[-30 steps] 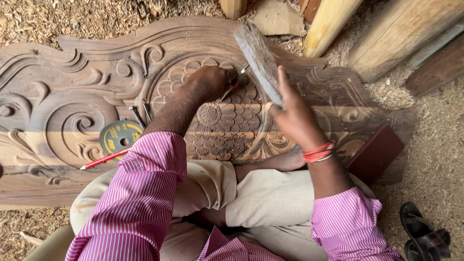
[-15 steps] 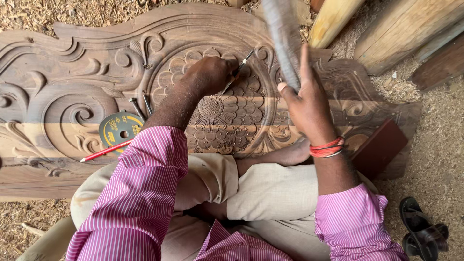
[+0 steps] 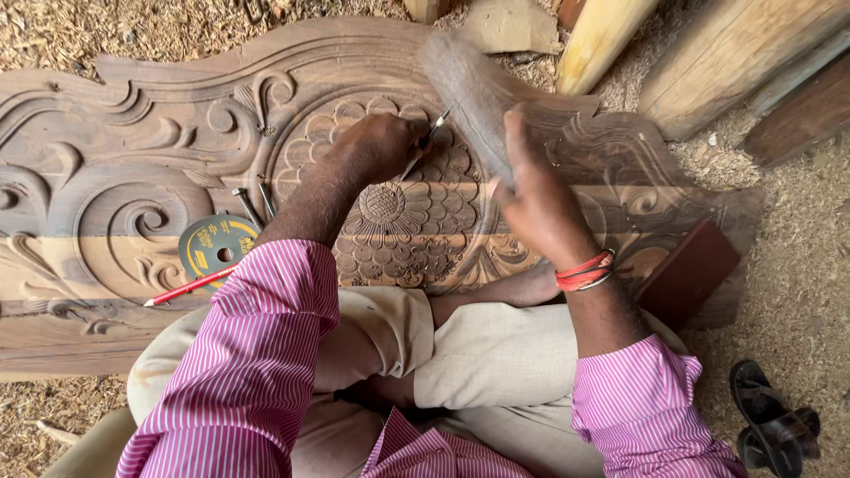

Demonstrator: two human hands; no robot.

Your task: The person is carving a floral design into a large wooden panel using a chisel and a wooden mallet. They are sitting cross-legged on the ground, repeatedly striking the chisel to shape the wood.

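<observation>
Where scrolls curl, brown carved panel (image 3: 133,168) with central flower.

No packages, signs or screens. One label only: round yellow paper label with dark print (image 3: 215,243), ringing the centre hole of a flat grey cutting disc (image 3: 218,249). Lies face-up on the carved brown wooden panel (image 3: 106,177), left of the striped pink sleeve, touching a red pencil (image 3: 189,286) at its lower edge.
</observation>
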